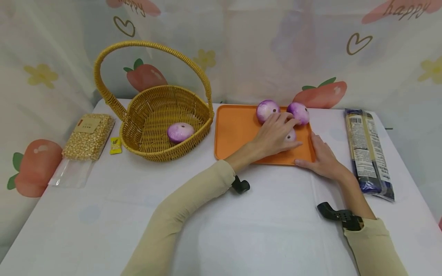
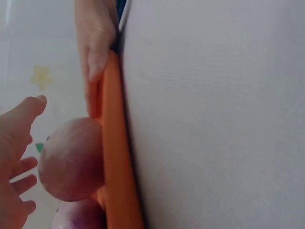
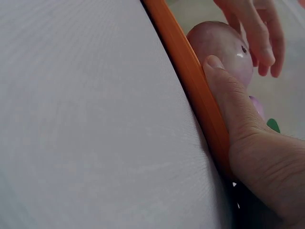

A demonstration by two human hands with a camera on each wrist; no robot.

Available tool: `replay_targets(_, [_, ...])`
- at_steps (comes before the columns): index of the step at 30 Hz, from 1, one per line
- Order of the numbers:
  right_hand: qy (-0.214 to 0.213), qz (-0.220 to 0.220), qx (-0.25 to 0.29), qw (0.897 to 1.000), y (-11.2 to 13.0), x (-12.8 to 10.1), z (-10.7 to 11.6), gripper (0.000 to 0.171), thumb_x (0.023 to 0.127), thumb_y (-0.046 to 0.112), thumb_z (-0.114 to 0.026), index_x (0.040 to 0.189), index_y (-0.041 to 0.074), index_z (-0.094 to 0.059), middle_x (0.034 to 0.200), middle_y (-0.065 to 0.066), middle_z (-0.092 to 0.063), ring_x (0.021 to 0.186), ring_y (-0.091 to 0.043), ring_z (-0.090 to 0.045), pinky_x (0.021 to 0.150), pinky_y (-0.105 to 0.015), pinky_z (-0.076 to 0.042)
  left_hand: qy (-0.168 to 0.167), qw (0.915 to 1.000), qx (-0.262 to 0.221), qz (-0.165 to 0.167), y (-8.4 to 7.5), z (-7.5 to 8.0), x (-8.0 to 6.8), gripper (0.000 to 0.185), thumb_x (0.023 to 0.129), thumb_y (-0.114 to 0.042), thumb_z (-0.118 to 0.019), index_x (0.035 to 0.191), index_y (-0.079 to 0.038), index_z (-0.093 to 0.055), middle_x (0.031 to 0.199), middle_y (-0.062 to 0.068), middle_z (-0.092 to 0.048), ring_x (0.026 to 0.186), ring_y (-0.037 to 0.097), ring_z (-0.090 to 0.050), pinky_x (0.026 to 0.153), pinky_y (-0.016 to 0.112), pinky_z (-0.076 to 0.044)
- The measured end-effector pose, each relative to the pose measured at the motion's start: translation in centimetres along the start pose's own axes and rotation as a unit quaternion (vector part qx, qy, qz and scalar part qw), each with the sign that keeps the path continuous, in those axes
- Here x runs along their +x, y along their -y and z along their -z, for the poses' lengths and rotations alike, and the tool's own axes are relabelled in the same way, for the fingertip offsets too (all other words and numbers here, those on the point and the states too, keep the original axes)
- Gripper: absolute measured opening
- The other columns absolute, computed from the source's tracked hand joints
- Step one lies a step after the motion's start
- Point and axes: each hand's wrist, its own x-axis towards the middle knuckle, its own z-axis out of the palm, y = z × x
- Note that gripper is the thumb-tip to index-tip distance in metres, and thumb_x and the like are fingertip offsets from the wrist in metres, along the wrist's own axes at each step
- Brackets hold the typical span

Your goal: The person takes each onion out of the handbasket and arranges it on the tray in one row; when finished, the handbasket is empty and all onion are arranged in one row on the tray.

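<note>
An orange tray (image 1: 235, 132) lies on the white table with three purple onions on it. Two onions (image 1: 267, 110) (image 1: 298, 112) sit at its far edge. My left hand (image 1: 288, 128) reaches over the third onion (image 1: 291, 135), fingers spread and relaxed around it; in the left wrist view a gap shows between my palm and this onion (image 2: 71, 160). My right hand (image 1: 310, 153) rests at the tray's near right corner, its thumb (image 3: 228, 100) lying along the tray rim (image 3: 190, 81). A wicker basket (image 1: 162, 153) to the left holds another purple onion (image 1: 179, 132).
A bag of corn kernels (image 1: 89, 136) and a small yellow packet (image 1: 115, 145) lie left of the basket. A long dark blue packet (image 1: 367, 153) lies right of the tray. A patterned cloth backdrop stands behind the table.
</note>
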Motion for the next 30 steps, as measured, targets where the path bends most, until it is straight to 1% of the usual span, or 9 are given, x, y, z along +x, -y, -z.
replay_targets(3, [-0.008,0.006,-0.002,1.000,-0.1,0.1,0.0,0.111,0.085,0.040,-0.070,0.152,-0.005,0.005,0.157,-0.034,-0.005,0.143,-0.054,-0.008,0.113,-0.069,-0.004,-0.010,0.9995,-0.029,0.001,0.0,0.7,-0.1,0.060,0.088,-0.061,-0.057,0.133,-0.021,-0.057,0.137,0.000,-0.052,0.127,0.017,-0.045,0.114,0.027,-0.028])
replay_targets(5, [-0.019,0.011,-0.003,1.000,-0.2,0.1,0.0,0.111,0.084,0.038,-0.072,0.153,-0.004,0.004,0.156,-0.034,-0.010,0.141,-0.054,-0.014,0.112,-0.070,-0.007,-0.004,0.9986,-0.053,-0.001,0.0,1.1,-0.1,0.059,0.088,-0.060,-0.057,0.133,-0.021,-0.057,0.139,0.000,-0.052,0.130,0.016,-0.043,0.116,0.027,-0.026])
replay_targets(8, [-0.026,0.015,-0.004,1.000,-0.4,0.1,0.1,0.110,0.084,0.037,-0.073,0.153,-0.004,0.003,0.156,-0.035,-0.012,0.139,-0.055,-0.017,0.111,-0.071,-0.009,0.015,0.9969,-0.077,-0.009,-0.1,1.4,-0.3,0.059,0.089,-0.060,-0.056,0.134,-0.022,-0.056,0.141,-0.002,-0.051,0.133,0.014,-0.041,0.119,0.028,-0.022])
replay_targets(11, [-0.015,0.009,0.000,1.000,-0.4,0.1,0.0,0.110,0.085,0.038,-0.071,0.153,-0.003,0.005,0.157,-0.035,-0.008,0.141,-0.056,-0.012,0.112,-0.071,-0.006,0.022,0.9952,-0.095,-0.015,-0.1,1.4,-0.6,0.057,0.090,-0.058,-0.057,0.133,-0.021,-0.057,0.140,-0.002,-0.051,0.132,0.012,-0.042,0.120,0.031,-0.021])
replay_targets(14, [0.000,0.000,0.002,1.000,-0.3,0.1,0.0,0.111,0.086,0.040,-0.070,0.153,-0.003,0.007,0.158,-0.034,-0.002,0.143,-0.056,-0.007,0.113,-0.069,-0.003,0.025,0.9924,-0.119,-0.013,-0.1,1.5,-1.2,0.057,0.090,-0.057,-0.057,0.133,-0.021,-0.057,0.139,-0.003,-0.052,0.131,0.011,-0.042,0.120,0.029,-0.020])
replay_targets(18, [0.004,-0.006,-0.003,1.000,-0.2,0.0,-0.1,0.111,0.086,0.041,-0.069,0.152,-0.004,0.008,0.158,-0.034,0.000,0.144,-0.055,-0.004,0.114,-0.069,-0.002,0.025,0.9850,-0.170,-0.012,0.0,2.1,-2.3,0.054,0.089,-0.054,-0.060,0.132,-0.021,-0.057,0.138,-0.004,-0.051,0.131,0.012,-0.042,0.119,0.023,-0.020])
replay_targets(24, [-0.008,0.007,-0.004,1.000,-0.2,0.1,-0.2,0.111,0.085,0.040,-0.071,0.152,-0.005,0.006,0.156,-0.036,-0.005,0.141,-0.056,-0.010,0.113,-0.069,-0.005,0.040,0.9622,-0.269,0.009,0.6,3.6,-3.9,0.051,0.087,-0.050,-0.065,0.129,-0.021,-0.058,0.135,-0.005,-0.051,0.134,0.011,-0.037,0.113,0.019,-0.029])
replay_targets(27, [-0.013,0.011,-0.005,1.000,-0.1,0.1,-0.1,0.111,0.084,0.038,-0.072,0.152,-0.005,0.004,0.155,-0.037,-0.008,0.140,-0.057,-0.013,0.112,-0.070,-0.007,0.046,0.9566,-0.288,0.004,0.9,4.2,-4.4,0.049,0.088,-0.047,-0.065,0.128,-0.019,-0.058,0.135,-0.005,-0.051,0.137,0.011,-0.035,0.114,0.021,-0.030])
replay_targets(30, [-0.008,0.004,-0.005,1.000,0.0,0.0,-0.2,0.111,0.084,0.039,-0.071,0.152,-0.005,0.005,0.156,-0.036,-0.006,0.141,-0.056,-0.011,0.113,-0.070,-0.006,0.050,0.9550,-0.292,-0.013,1.1,4.8,-5.0,0.047,0.089,-0.044,-0.066,0.128,-0.019,-0.057,0.134,-0.005,-0.051,0.133,0.011,-0.038,0.111,0.018,-0.031])
